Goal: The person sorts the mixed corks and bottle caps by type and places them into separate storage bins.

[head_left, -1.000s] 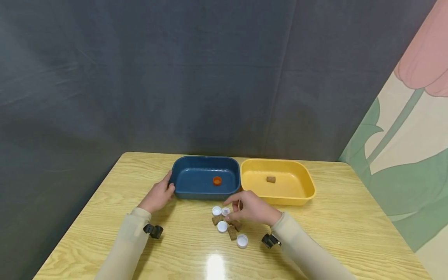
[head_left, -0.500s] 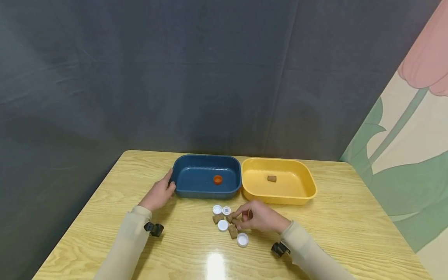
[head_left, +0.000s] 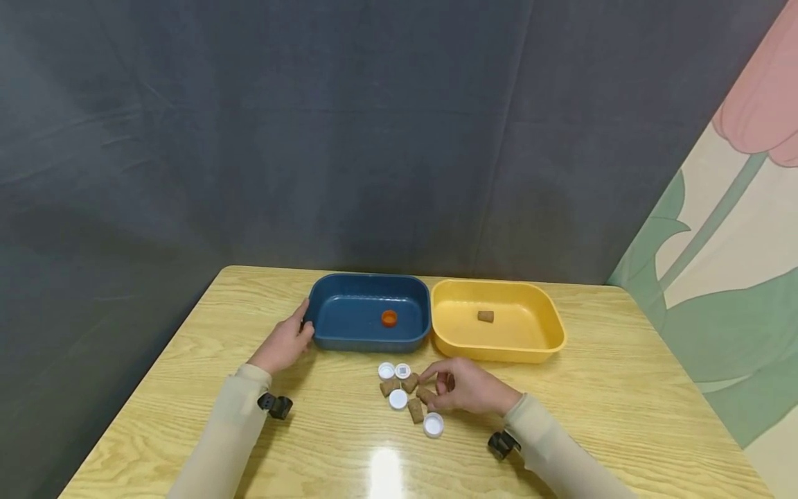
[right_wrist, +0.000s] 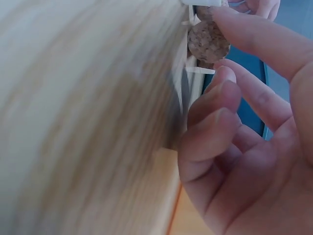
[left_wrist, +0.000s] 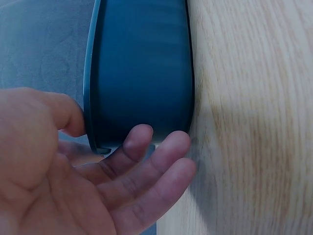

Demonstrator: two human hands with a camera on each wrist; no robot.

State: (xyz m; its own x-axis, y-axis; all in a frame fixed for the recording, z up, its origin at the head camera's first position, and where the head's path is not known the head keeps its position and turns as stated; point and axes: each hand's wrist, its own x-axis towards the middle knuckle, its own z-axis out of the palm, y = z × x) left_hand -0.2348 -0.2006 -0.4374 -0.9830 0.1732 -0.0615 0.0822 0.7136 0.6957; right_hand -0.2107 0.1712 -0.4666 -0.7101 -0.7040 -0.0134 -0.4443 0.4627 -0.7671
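Observation:
A blue tray (head_left: 368, 344) stands at the back of the table, an orange cap (head_left: 389, 318) inside it. My left hand (head_left: 283, 344) holds its left end; in the left wrist view the thumb meets the rim and the fingers lie by the outer wall (left_wrist: 139, 73). In front of the trays several corks and white caps lie in a loose group. My right hand (head_left: 470, 386) reaches in from the right, thumb and index finger on either side of a cork (head_left: 427, 395). Its round face (right_wrist: 208, 41) shows between them, and the other fingers are curled.
A yellow tray (head_left: 499, 355) adjoins the blue tray on the right, with one cork (head_left: 485, 316) in it. White caps (head_left: 397, 399) and another cork (head_left: 415, 411) lie close around the right fingertips. A dark curtain (head_left: 399, 138) hangs behind the table's back edge.
My right hand has drawn back a little to the right and toward me, showing more of the corks. My left hand stays at the blue tray.

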